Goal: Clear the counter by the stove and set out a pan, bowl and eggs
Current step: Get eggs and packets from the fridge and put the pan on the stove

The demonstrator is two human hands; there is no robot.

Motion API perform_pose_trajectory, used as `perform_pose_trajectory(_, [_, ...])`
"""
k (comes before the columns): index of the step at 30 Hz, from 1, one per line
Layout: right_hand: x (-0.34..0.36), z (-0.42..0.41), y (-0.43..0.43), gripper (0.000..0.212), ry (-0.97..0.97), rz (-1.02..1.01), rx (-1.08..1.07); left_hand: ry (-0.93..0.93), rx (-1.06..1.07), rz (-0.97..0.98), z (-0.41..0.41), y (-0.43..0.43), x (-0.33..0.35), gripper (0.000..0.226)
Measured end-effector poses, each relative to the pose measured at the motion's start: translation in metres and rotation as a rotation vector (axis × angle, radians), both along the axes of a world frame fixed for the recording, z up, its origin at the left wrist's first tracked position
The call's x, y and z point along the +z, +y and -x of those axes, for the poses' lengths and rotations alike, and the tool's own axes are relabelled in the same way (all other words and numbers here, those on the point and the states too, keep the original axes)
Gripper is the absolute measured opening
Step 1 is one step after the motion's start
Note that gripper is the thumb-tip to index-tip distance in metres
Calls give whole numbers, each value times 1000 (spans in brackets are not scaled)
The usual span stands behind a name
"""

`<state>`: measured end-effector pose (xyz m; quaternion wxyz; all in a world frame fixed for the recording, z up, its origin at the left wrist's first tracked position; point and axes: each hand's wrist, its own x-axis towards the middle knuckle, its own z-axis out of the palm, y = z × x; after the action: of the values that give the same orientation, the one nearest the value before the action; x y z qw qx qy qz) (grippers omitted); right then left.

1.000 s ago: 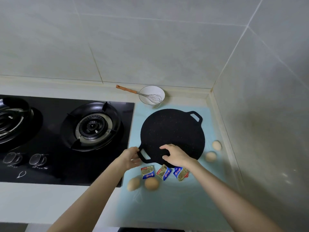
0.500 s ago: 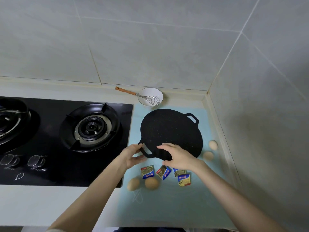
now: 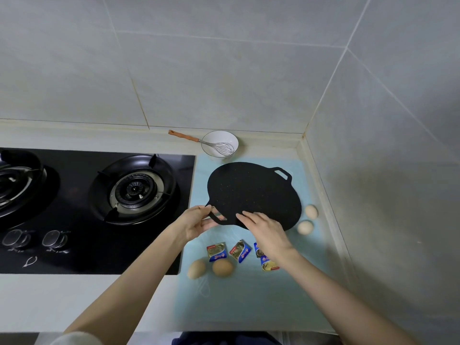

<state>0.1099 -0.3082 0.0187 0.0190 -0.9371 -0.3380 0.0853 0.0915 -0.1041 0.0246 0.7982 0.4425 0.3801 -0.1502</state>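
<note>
Nearest the pan (image 3: 254, 192): two eggs (image 3: 210, 268), then butter packets (image 3: 216, 251), one partly hidden under the right wrist. Left hand (image 3: 196, 224) pinches the pan's near handle; right hand (image 3: 265, 230), fingers spread, rests on its near rim. Two eggs (image 3: 308, 219) lie right of the pan; bowl (image 3: 220, 143) with whisk (image 3: 206, 143) beyond.

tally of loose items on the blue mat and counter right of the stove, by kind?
Eggs: 4
Foil packets: 4
Pan: 1
Bowl: 1
Whisk: 1
Total: 11
</note>
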Motion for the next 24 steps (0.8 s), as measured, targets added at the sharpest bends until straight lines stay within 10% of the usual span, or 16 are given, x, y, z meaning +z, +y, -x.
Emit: perform_pose_trajectory(24, [1,24,6,51,-431,-467,373,-148,203,-6,74,17,31,20])
